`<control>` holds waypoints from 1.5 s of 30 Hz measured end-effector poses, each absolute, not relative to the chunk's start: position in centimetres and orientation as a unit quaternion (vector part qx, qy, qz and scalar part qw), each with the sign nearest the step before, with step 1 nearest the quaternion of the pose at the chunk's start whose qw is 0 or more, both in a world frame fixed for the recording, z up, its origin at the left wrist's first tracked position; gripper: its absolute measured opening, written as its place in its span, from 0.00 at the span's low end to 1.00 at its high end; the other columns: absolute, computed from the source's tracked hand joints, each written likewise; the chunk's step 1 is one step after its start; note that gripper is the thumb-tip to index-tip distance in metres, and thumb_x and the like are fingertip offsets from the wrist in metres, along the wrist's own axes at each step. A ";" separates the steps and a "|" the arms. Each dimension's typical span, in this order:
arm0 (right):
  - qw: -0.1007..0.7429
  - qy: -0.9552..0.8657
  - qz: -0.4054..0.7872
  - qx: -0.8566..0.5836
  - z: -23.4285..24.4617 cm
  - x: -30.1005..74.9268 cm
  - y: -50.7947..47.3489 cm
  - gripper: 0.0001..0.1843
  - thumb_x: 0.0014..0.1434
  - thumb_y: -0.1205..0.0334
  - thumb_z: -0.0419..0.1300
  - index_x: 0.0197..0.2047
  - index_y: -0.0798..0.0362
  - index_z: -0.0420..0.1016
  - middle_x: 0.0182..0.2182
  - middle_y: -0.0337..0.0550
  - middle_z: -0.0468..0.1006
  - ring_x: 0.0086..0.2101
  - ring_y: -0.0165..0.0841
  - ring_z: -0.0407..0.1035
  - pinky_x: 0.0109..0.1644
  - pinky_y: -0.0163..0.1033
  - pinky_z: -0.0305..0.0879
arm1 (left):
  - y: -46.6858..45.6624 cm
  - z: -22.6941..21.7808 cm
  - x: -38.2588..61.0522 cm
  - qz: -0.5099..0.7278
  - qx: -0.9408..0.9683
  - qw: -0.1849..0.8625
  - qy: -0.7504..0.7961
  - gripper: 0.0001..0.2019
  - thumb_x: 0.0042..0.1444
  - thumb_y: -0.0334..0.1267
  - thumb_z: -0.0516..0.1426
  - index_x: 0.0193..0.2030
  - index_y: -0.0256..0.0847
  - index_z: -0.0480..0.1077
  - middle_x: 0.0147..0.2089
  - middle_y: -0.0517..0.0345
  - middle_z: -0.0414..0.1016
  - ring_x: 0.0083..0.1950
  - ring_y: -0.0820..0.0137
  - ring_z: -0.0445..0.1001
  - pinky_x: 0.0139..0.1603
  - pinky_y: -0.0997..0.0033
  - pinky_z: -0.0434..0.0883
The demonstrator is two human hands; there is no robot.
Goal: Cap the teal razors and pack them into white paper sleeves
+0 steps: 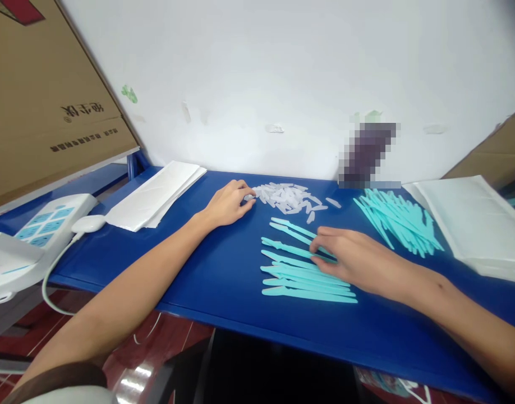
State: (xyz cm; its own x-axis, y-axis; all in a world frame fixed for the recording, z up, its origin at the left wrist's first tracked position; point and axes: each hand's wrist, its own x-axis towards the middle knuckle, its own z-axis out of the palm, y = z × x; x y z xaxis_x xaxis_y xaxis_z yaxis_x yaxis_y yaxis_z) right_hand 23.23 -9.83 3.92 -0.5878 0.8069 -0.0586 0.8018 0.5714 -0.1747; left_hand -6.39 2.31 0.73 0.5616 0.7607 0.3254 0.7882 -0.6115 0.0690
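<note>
My left hand (229,203) is at the left edge of a pile of small translucent white blade caps (286,196). Its thumb and fingers are curled round a cap at the pile's edge. On the near side of the pile, several turquoise eyebrow razors (308,290) lie roughly side by side in a row, heads pointing left. My right hand (345,255) is over the right ends of the upper ones, with thumb and fingers closed on a razor (289,248) by its handle. The palm hides some of the handle ends.
A heap of more turquoise razors (398,221) lies on the right, beside a white padded packet (480,224). Folded white sheets (156,193) lie at the left. A power strip (51,224) with a white plug and cable is at the table's left end. Cardboard boxes (51,73) stand against the wall.
</note>
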 end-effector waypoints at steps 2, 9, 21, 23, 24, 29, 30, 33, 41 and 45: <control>-0.008 -0.885 0.094 -0.455 4.1 23.4 -9.7 0.08 0.63 0.63 0.56 0.39 0.53 0.77 0.36 0.44 0.78 0.25 0.31 0.69 0.28 0.37 0.60 | 2.4 0.7 -6.4 -0.154 -0.891 0.043 -0.425 0.20 0.69 0.46 0.49 0.56 0.40 0.75 0.53 0.47 0.73 0.54 0.57 0.71 0.54 0.56 0.70; -0.078 -0.891 0.015 -0.446 3.5 23.2 -9.5 0.07 0.66 0.63 0.54 0.40 0.53 0.73 0.20 0.37 0.71 0.18 0.32 0.61 0.24 0.39 0.44 | 2.5 0.6 -6.5 -0.137 -0.901 0.045 -0.410 0.20 0.69 0.46 0.48 0.57 0.40 0.75 0.54 0.46 0.73 0.56 0.56 0.70 0.57 0.55 0.69; -0.078 -0.895 0.068 -0.434 4.1 24.0 -9.4 0.06 0.68 0.61 0.52 0.38 0.50 0.68 0.26 0.39 0.73 0.21 0.33 0.62 0.25 0.40 0.44 | 2.6 1.2 -7.2 -0.115 -0.900 0.058 -0.416 0.20 0.69 0.45 0.48 0.57 0.39 0.75 0.54 0.45 0.73 0.55 0.56 0.71 0.56 0.55 0.69; -0.048 -0.900 0.083 -0.424 3.7 24.8 -9.4 0.07 0.68 0.59 0.52 0.38 0.49 0.68 0.28 0.40 0.74 0.24 0.34 0.64 0.27 0.40 0.49 | 2.6 1.1 -7.3 -0.111 -0.900 0.056 -0.418 0.20 0.69 0.45 0.48 0.57 0.39 0.75 0.54 0.45 0.73 0.55 0.56 0.71 0.56 0.55 0.70; -0.030 -0.905 0.082 -0.417 3.6 25.1 -9.3 0.08 0.68 0.58 0.52 0.38 0.49 0.68 0.30 0.41 0.75 0.26 0.35 0.66 0.29 0.40 0.53 | 2.6 1.1 -7.4 -0.108 -0.900 0.055 -0.418 0.19 0.69 0.44 0.49 0.56 0.39 0.75 0.55 0.46 0.74 0.56 0.56 0.71 0.56 0.55 0.70; 0.053 -0.905 0.073 -0.415 3.6 26.4 -8.9 0.15 0.70 0.50 0.49 0.37 0.49 0.69 0.33 0.44 0.76 0.33 0.39 0.68 0.41 0.46 0.61 | 2.8 1.0 -7.7 -0.103 -0.897 0.047 -0.426 0.18 0.69 0.43 0.50 0.56 0.40 0.75 0.55 0.48 0.76 0.56 0.56 0.73 0.54 0.57 0.70; 0.071 -0.898 0.089 -0.426 3.7 26.5 -8.8 0.16 0.70 0.49 0.49 0.38 0.49 0.70 0.34 0.44 0.77 0.34 0.40 0.69 0.40 0.46 0.62 | 2.9 1.0 -7.7 -0.105 -0.896 0.047 -0.429 0.17 0.68 0.42 0.50 0.55 0.41 0.75 0.55 0.49 0.77 0.55 0.57 0.73 0.53 0.58 0.71; 0.148 -0.850 0.201 -0.463 3.8 26.6 -8.5 0.16 0.68 0.45 0.53 0.41 0.48 0.70 0.37 0.44 0.80 0.37 0.41 0.74 0.37 0.43 0.64 | 2.9 1.0 -7.6 -0.120 -0.886 0.051 -0.444 0.14 0.67 0.43 0.52 0.48 0.41 0.77 0.50 0.51 0.79 0.52 0.57 0.74 0.49 0.59 0.71; 0.283 -0.716 0.447 -0.456 4.2 25.4 -8.3 0.18 0.64 0.45 0.60 0.43 0.52 0.71 0.30 0.44 0.81 0.32 0.38 0.76 0.41 0.45 0.70 | 2.5 0.3 -6.7 -0.176 -0.852 0.038 -0.491 0.16 0.65 0.47 0.55 0.54 0.41 0.73 0.51 0.50 0.77 0.50 0.56 0.74 0.49 0.58 0.71; 0.282 -0.735 0.415 -0.455 3.6 25.8 -7.8 0.15 0.67 0.47 0.55 0.42 0.51 0.71 0.30 0.42 0.76 0.28 0.34 0.69 0.35 0.43 0.68 | 2.7 0.0 -6.7 -0.165 -0.863 0.025 -0.477 0.19 0.68 0.48 0.52 0.56 0.41 0.75 0.57 0.49 0.76 0.55 0.55 0.73 0.53 0.56 0.71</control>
State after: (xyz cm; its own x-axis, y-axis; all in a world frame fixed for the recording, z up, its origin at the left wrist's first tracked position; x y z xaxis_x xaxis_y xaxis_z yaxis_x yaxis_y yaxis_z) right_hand 25.77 -7.85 3.58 -0.4266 0.9037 0.0362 0.4356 0.2403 -0.8675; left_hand -6.72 2.68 0.04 0.4914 0.8144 0.3087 0.8310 -0.5446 0.1138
